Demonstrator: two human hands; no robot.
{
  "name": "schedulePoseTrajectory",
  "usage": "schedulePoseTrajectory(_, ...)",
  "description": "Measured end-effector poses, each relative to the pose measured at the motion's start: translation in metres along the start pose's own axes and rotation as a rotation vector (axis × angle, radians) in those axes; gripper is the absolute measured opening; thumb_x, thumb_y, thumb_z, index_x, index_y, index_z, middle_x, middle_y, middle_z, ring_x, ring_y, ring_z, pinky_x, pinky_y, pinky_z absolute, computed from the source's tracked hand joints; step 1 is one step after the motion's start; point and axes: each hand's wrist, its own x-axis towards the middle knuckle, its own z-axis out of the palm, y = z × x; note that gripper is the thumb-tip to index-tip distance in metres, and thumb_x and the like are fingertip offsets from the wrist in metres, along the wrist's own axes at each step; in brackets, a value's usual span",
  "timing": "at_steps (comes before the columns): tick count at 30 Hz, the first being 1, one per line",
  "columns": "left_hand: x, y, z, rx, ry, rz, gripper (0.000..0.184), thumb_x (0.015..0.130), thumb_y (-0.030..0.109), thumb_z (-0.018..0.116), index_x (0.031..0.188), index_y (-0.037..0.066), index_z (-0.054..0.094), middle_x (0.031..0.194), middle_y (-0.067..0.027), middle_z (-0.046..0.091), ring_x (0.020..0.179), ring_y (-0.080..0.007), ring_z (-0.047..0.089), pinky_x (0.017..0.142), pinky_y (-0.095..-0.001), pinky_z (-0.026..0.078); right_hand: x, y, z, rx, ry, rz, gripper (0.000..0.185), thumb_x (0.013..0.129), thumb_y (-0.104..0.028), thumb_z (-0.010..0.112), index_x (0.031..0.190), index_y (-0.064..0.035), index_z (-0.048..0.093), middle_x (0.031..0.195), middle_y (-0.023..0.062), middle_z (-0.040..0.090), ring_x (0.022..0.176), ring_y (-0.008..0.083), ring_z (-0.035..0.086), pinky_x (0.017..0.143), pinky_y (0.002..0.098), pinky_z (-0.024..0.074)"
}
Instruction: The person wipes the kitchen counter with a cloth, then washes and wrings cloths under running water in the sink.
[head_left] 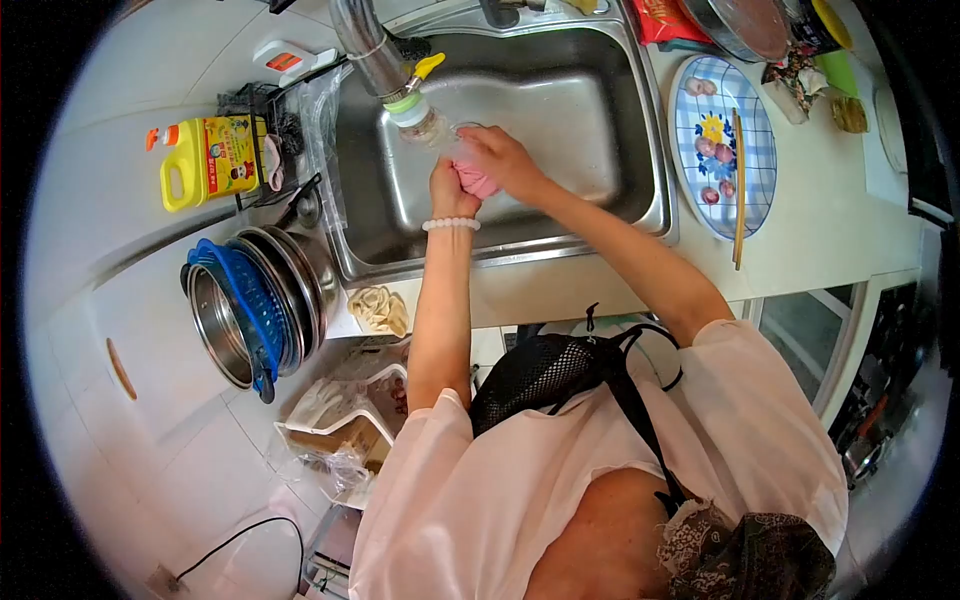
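Over the left part of the steel sink (585,215), both hands are closed around a bunched pink cloth (476,180). My left hand (449,188), with a pale bead bracelet at its wrist, grips the cloth from below and to the left. From the right and above, my right hand (506,164) presses on the same cloth. A pale, shiny edge shows just above the fingers; whether it is water or a clear object I cannot tell. The faucet (408,108), with a green ring and a yellow lever, hangs close above the hands.
A patterned oval plate (690,160) with chopsticks (739,190) lies on the right counter. Stacked pots and a blue colander (240,290) stand at left, below a yellow detergent jug (205,165). A crumpled beige cloth (379,310) lies on the sink's front ledge.
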Motion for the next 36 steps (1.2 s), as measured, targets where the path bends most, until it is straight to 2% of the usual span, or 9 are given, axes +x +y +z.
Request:
schedulePoseTrajectory(2,0.009,-0.006,-0.008,-0.022,-0.055,0.031,0.026,0.087,0.021,0.041,0.102,0.004,0.053,0.103,-0.0114,0.057,0.095,-0.0248,0.055,0.084,-0.0385,0.046,-0.011,0.000,0.008,-0.645,0.057,-0.366,0.028,0.081,-0.019,0.047,0.106,-0.0090,0.057,0.100,0.0117,0.054,0.096,0.0276,0.049,0.082,0.0350,0.0407)
schedulePoseTrajectory(6,0.002,-0.022,0.004,-0.002,-0.031,0.116,0.019,0.085,0.015,0.045,0.096,0.003,0.054,0.092,-0.0091,0.058,0.085,-0.0210,0.057,0.073,-0.0327,0.050,-0.021,-0.012,0.013,-0.690,0.204,-0.330,0.028,0.079,-0.017,0.049,0.105,-0.0119,0.057,0.094,0.0126,0.053,0.093,0.0293,0.048,0.079,0.0373,0.0414)
schedulePoseTrajectory(15,-0.008,-0.029,0.011,-0.126,-0.031,0.103,0.022,0.088,0.020,0.041,0.101,0.005,0.051,0.098,-0.0082,0.056,0.087,-0.0215,0.057,0.075,-0.0340,0.049,-0.010,0.001,0.012,-0.717,0.144,-0.175,0.022,0.079,-0.011,0.050,0.100,-0.0061,0.054,0.090,0.0173,0.055,0.084,0.0374,0.054,0.072,0.0412,0.0448)
schedulePoseTrajectory(20,-0.005,-0.026,0.012,-0.005,0.100,0.097,0.020,0.085,0.015,0.041,0.097,0.004,0.052,0.092,-0.0103,0.056,0.080,-0.0234,0.059,0.066,-0.0352,0.051,0.004,0.000,0.011,-0.533,0.164,-0.092,0.024,0.078,-0.022,0.052,0.083,0.0001,0.059,0.078,0.0239,0.058,0.075,0.0403,0.057,0.064,0.0435,0.0452)
schedulePoseTrajectory(25,0.001,-0.023,0.006,0.089,0.081,0.086,0.020,0.081,0.010,0.040,0.090,-0.001,0.053,0.084,-0.0130,0.056,0.071,-0.0250,0.060,0.057,-0.0343,0.050,0.016,0.002,0.005,-0.540,0.078,0.194,0.025,0.076,-0.026,0.053,0.088,-0.0062,0.061,0.084,0.0189,0.061,0.073,0.0353,0.058,0.065,0.0424,0.0473)
schedulePoseTrajectory(27,0.002,-0.026,0.005,0.157,0.121,0.233,0.021,0.081,0.011,0.042,0.089,-0.004,0.054,0.084,-0.0140,0.057,0.073,-0.0250,0.060,0.059,-0.0341,0.050,0.023,0.021,0.000,-0.519,0.126,0.217,0.026,0.076,-0.027,0.053,0.085,-0.0049,0.062,0.084,0.0213,0.061,0.068,0.0362,0.059,0.064,0.0424,0.0479)
schedulePoseTrajectory(30,-0.007,-0.023,0.012,0.211,0.148,0.268,0.023,0.082,0.011,0.043,0.096,-0.005,0.053,0.090,-0.0144,0.057,0.078,-0.0246,0.060,0.064,-0.0356,0.051,0.028,0.047,-0.022,-0.370,-0.090,-0.021,0.027,0.084,-0.025,0.051,0.079,-0.0004,0.060,0.075,0.0110,0.061,0.070,0.0203,0.060,0.064,0.0345,0.0473)
schedulePoseTrajectory(32,-0.014,-0.020,0.013,0.197,0.108,0.228,0.029,0.084,0.018,0.043,0.103,-0.003,0.051,0.099,-0.0144,0.056,0.088,-0.0253,0.058,0.073,-0.0372,0.050,0.019,0.026,-0.029,0.457,-0.001,0.511,0.024,0.087,-0.026,0.049,0.089,-0.0030,0.058,0.083,0.0071,0.059,0.074,0.0184,0.059,0.065,0.0317,0.0491)
schedulePoseTrajectory(36,-0.013,-0.015,0.003,0.038,-0.106,0.024,0.040,0.087,0.026,0.042,0.116,-0.001,0.045,0.117,-0.0166,0.051,0.106,-0.0283,0.052,0.089,-0.0417,0.045,0.003,0.024,-0.045,0.347,0.000,0.534,0.028,0.088,-0.028,0.048,0.102,-0.0042,0.053,0.096,0.0071,0.057,0.082,0.0183,0.057,0.071,0.0351,0.0503)
